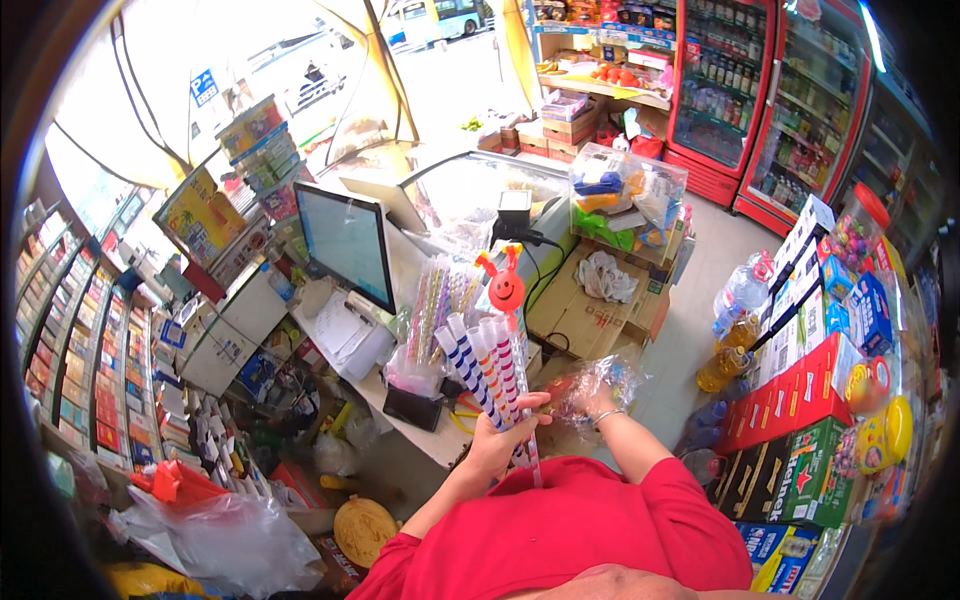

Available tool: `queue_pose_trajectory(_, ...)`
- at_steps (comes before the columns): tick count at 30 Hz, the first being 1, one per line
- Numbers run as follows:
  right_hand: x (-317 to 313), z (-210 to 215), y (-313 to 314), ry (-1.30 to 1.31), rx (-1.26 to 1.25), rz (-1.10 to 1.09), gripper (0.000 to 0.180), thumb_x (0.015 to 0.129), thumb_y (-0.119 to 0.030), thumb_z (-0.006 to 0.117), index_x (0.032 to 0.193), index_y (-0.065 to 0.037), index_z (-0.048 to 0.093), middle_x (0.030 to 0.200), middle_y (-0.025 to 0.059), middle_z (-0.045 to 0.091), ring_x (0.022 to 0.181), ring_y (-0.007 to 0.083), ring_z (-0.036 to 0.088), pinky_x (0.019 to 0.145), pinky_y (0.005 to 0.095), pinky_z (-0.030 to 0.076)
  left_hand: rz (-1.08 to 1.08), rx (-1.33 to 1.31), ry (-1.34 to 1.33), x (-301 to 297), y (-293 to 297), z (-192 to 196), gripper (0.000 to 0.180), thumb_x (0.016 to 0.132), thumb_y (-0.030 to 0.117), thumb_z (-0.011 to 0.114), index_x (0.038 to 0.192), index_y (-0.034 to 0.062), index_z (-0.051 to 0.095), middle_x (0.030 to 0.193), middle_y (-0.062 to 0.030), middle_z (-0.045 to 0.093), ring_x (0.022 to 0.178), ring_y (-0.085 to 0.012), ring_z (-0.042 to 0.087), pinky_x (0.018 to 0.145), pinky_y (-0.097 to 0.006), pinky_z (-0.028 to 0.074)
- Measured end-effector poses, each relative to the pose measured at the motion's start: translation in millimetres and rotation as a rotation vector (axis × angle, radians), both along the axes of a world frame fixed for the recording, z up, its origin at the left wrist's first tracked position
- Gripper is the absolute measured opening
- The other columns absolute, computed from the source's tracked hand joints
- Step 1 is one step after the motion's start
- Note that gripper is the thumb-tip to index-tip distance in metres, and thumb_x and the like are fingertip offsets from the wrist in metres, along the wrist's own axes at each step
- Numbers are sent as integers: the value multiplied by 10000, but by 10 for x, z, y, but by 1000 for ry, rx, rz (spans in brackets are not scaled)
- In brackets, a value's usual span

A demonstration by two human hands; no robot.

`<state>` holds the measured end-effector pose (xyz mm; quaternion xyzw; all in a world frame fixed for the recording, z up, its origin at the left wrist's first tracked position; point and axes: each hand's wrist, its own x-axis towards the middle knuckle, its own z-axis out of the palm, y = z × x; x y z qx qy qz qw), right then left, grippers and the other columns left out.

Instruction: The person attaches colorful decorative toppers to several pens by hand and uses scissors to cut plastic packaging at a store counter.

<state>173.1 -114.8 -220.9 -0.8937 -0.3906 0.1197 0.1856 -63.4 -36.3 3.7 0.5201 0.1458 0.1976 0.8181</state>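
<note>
My left hand (507,437) is closed around a bundle of striped tubes (484,366) in purple, orange and pink on white. A red smiley-face topper (506,292) with two feelers stands up from the bundle. My right hand (597,402), with a bracelet at the wrist, is at a crumpled clear plastic bag (622,384) and appears to grip it; its fingertips are partly hidden by the film. Something red and colourful shows through the plastic. To the left of the tubes, more thin patterned sticks (440,300) stand in clear wrapping on the counter.
A monitor (345,243) stands on the counter (395,428) at left. Ahead are a cardboard box (575,318) and a clear bin (640,170) of packets. Stacked cartons (785,395) and bottles (735,350) line the right. A round wooden stool (365,530) is at lower left.
</note>
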Motion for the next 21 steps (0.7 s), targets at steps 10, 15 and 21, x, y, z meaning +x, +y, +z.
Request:
queue_pose_trajectory(10, 177, 1122, -976, 492, 566, -164, 130, 733, -90, 584, 769, 15, 653, 669, 99, 638, 610, 160, 600, 600, 286, 486, -11, 30, -130, 148, 60, 97, 304, 823, -57, 546, 1097, 60, 608, 1202, -109, 577, 863, -142, 628, 648, -228, 426)
queue_pose_trajectory(15, 29, 2409, -1351, 1045, 996, -379, 70, 775, -53, 569, 775, 3, 612, 618, 23, 568, 407, 32, 368, 349, 183, 235, -20, 131, -123, 286, 54, 128, 314, 801, -102, 514, 1076, 25, 595, 1167, -125, 574, 852, -180, 622, 749, -283, 475)
queue_pose_trajectory(21, -154, 2572, -1325, 1442, 1192, -197, 144, 845, -84, 583, 848, 60, 594, 599, 37, 530, 389, 31, 312, 327, 180, 213, -68, 194, -162, 476, -123, -54, 297, 849, -40, 586, 1141, 19, 591, 1172, -108, 559, 853, -132, 611, 753, -258, 483)
